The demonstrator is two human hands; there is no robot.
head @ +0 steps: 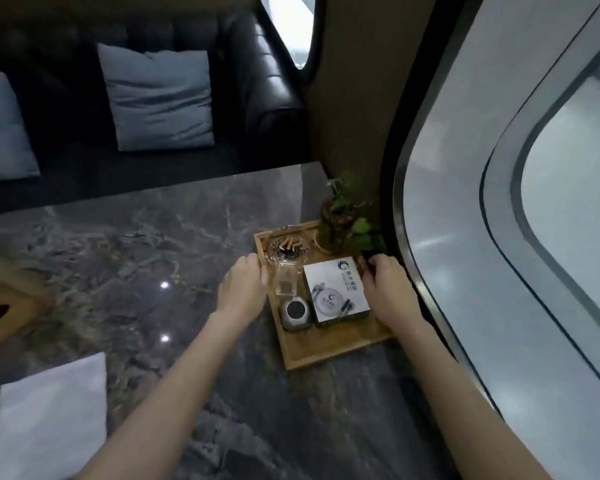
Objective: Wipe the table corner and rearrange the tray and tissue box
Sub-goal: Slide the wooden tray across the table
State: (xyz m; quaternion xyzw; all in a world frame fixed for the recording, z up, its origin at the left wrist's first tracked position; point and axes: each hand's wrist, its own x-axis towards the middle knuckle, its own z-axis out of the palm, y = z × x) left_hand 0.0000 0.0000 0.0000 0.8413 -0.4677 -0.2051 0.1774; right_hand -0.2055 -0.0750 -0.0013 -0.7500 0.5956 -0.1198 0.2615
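Observation:
A wooden tray [321, 353] sits at the far right corner of the grey marble table [153, 244], against the wall. It carries a glass ashtray with cigarette butts [286, 247], a clear glass [286, 282], a small round dark-topped jar [294, 311], a white printed box [336, 292] and a potted plant [343, 220]. My left hand [245, 287] grips the tray's left rim. My right hand [388, 289] grips its right rim beside the white box. A wooden tissue box [4, 303] lies at the table's left edge. A folded white cloth [49, 417] rests at the near left.
A curved window frame [430, 237] runs close along the tray's right side. A dark leather sofa [257, 81] with pale blue cushions [160, 98] stands beyond the table's far edge.

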